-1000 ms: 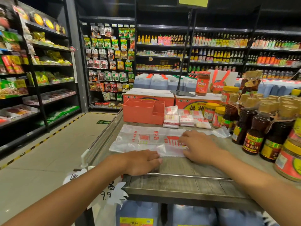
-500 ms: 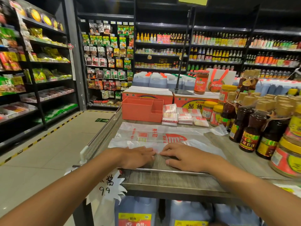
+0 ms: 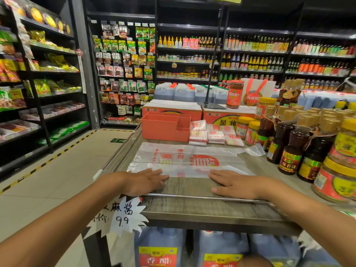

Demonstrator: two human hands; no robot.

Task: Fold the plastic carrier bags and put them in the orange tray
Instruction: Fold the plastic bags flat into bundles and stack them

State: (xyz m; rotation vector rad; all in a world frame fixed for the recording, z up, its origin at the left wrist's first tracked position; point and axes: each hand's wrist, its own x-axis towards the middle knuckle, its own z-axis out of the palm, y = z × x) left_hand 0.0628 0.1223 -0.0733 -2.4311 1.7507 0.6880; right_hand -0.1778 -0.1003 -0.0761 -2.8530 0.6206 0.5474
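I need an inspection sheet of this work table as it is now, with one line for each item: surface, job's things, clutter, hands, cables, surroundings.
Surface: grey wood-grain table top, with a metal rail along its near edge.
Job's things: translucent plastic carrier bag with red print lies spread flat; orange plastic tray with compartments stands behind it; stacks of folded bags lie beside the tray, not in it.
Clutter: dark sauce bottles and yellow-lidded jars on the right.
Hands: left hand and right hand lie flat, pressing the bag's near edge.
Cables: nothing seen.
Surroundings: shop shelves, tiled aisle floor.
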